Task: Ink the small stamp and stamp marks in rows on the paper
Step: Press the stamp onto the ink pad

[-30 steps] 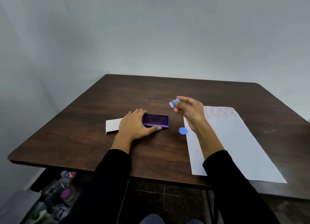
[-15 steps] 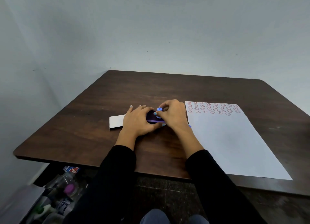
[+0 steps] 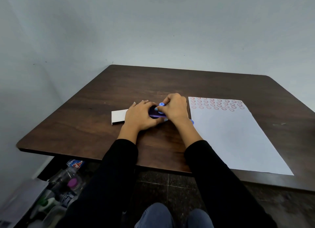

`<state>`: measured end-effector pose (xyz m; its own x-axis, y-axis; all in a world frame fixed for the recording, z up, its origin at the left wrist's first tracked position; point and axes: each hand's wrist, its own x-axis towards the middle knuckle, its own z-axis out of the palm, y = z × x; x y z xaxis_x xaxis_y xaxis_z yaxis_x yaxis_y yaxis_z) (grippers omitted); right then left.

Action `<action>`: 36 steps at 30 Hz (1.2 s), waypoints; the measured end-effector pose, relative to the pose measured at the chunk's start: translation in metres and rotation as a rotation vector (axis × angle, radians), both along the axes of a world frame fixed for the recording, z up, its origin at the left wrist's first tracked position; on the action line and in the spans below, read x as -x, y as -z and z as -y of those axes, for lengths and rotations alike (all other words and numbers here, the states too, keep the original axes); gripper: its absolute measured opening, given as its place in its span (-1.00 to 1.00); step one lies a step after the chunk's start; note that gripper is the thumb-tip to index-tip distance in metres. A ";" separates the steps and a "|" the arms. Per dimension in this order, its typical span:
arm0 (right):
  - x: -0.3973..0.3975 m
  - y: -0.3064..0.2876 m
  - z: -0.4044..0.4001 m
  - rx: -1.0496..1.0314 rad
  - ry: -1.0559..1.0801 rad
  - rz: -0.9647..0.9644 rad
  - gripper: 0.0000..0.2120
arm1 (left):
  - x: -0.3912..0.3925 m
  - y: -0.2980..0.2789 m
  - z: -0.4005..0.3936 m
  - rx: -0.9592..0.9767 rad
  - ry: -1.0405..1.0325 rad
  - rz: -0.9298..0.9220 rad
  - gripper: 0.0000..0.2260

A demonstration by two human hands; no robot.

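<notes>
Head view: right hand [image 3: 176,108] pinches the small blue stamp [image 3: 161,107] onto the purple ink pad [image 3: 156,114], steadied by the left hand [image 3: 140,116]; paper [image 3: 238,135] carries four rows upper right, most still blank.

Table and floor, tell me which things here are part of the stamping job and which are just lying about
In use:
small stamp, held by the right hand
ink pad, steadied by the left hand
paper with rows of red marks

Lying about:
white box sleeve
blue cap, mostly hidden
bottles on the floor
</notes>
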<state>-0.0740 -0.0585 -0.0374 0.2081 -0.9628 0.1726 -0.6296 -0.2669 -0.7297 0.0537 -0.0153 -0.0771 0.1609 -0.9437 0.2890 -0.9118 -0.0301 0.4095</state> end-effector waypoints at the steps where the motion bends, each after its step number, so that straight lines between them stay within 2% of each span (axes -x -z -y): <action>1: -0.001 0.000 0.000 0.000 0.004 -0.009 -0.82 | 0.001 0.000 -0.001 0.010 -0.002 -0.004 -0.31; 15: -0.011 0.000 0.000 0.008 0.042 -0.067 -0.79 | 0.001 0.000 -0.001 0.042 -0.001 -0.002 -0.33; 21: -0.006 0.001 -0.001 0.011 0.069 -0.036 -0.78 | 0.002 0.000 0.000 0.018 0.001 0.017 -0.31; 25: -0.001 0.006 -0.002 0.038 0.057 -0.001 -0.82 | 0.002 -0.001 -0.001 0.009 -0.002 0.058 -0.20; 27: 0.004 0.007 -0.005 0.078 0.089 0.150 -0.79 | 0.001 0.000 -0.003 0.042 -0.027 0.101 -0.16; 29: 0.017 0.002 -0.006 0.034 0.149 0.507 -0.73 | 0.001 -0.001 -0.005 0.097 -0.044 0.158 -0.18; 31: 0.039 -0.008 0.002 -0.125 0.165 0.933 -0.75 | 0.010 -0.004 -0.007 0.185 -0.014 0.180 -0.28; 33: 0.066 -0.015 0.012 -0.306 0.118 1.275 -0.85 | 0.029 -0.007 -0.010 0.273 0.090 0.160 -0.42; 36: 0.102 -0.015 0.023 -0.498 0.099 1.550 -0.96 | 0.061 -0.007 -0.011 0.260 0.314 0.217 -0.58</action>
<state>-0.1763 -0.0811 -0.0228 0.0791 -0.9825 -0.1687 0.7481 0.1704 -0.6413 -0.0069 -0.0040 -0.0701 -0.2111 -0.8288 0.5182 -0.9259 0.3395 0.1658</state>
